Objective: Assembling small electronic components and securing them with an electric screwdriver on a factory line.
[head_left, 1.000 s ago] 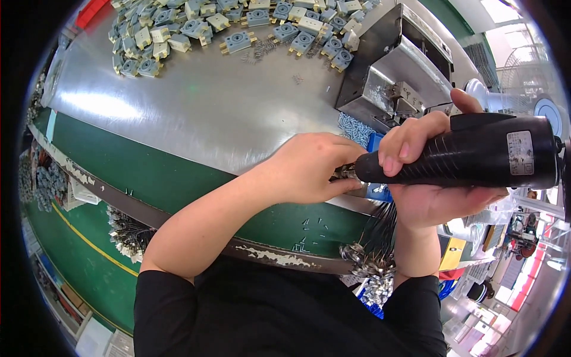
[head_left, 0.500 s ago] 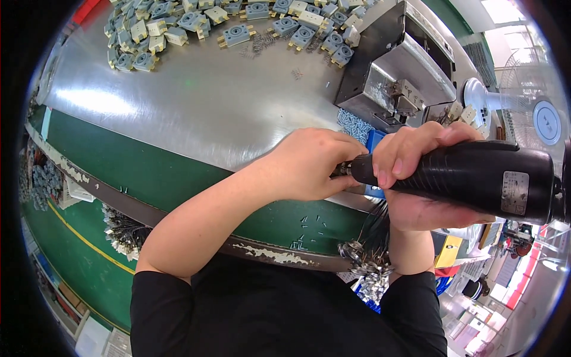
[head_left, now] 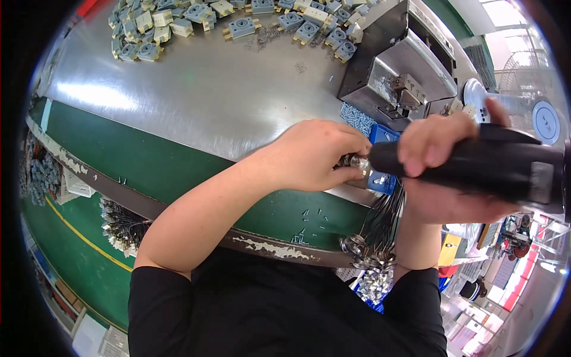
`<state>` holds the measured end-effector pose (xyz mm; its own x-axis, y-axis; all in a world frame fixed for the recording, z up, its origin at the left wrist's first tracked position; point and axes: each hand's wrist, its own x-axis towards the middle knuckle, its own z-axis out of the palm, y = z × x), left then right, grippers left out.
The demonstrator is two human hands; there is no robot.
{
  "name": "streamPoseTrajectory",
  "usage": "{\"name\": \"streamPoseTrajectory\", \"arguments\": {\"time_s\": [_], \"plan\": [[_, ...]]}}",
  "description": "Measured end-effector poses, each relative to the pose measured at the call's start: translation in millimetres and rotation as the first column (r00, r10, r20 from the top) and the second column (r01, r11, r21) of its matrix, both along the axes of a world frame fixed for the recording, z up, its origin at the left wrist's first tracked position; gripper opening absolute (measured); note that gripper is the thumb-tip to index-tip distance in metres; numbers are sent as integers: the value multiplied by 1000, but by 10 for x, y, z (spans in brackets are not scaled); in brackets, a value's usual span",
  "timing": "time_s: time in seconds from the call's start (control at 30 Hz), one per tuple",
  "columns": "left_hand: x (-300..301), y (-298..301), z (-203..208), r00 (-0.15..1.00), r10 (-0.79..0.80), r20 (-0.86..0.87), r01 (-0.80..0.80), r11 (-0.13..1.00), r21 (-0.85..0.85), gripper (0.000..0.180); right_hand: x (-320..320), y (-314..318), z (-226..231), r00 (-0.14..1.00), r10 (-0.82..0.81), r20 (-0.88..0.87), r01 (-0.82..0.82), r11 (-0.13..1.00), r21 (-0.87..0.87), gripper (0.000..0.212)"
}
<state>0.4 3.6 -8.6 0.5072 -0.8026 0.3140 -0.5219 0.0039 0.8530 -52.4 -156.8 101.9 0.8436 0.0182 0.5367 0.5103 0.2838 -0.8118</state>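
Note:
My right hand (head_left: 437, 146), smeared by motion, is wrapped round a black power screwdriver (head_left: 493, 169) that lies nearly level, its nose toward the left. Just left of that nose, my left hand (head_left: 318, 153) pinches a small shiny metal part (head_left: 355, 161) between thumb and fingers. Much of this part is hidden by the fingers. Behind and beneath the two tools of the work is a blue tray (head_left: 386, 134) with a few small screws in it. A heap of small bluish screws (head_left: 357, 121) lies beyond the tray on the metal tabletop (head_left: 220, 101).
Grey-and-cream switch-like blocks (head_left: 242, 27) are heaped at the far side, with loose springs (head_left: 262, 38) near them. A steel fixture (head_left: 404, 77) stands at the right. Black wires (head_left: 383, 223) bunch by the near edge. Several loose screws (head_left: 303, 232) lie on the green strip (head_left: 196, 172).
The screwdriver and my right hand have moved right, away from the metal part, uncovering more of it and of the blue tray. My left hand has shifted slightly.

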Motion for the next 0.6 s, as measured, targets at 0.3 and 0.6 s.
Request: {"name": "streamPoseTrajectory", "arguments": {"time_s": [0.3,0.6], "plan": [[-48,-27,-64,976,70,205,-29,980,-196,36,2,-487,94,903,-407,-139,347,881,-320,104],[-156,-30,13,949,52,311,30,967,-253,32,-410,-563,31,868,-497,-7,373,659,-653,82]]}}
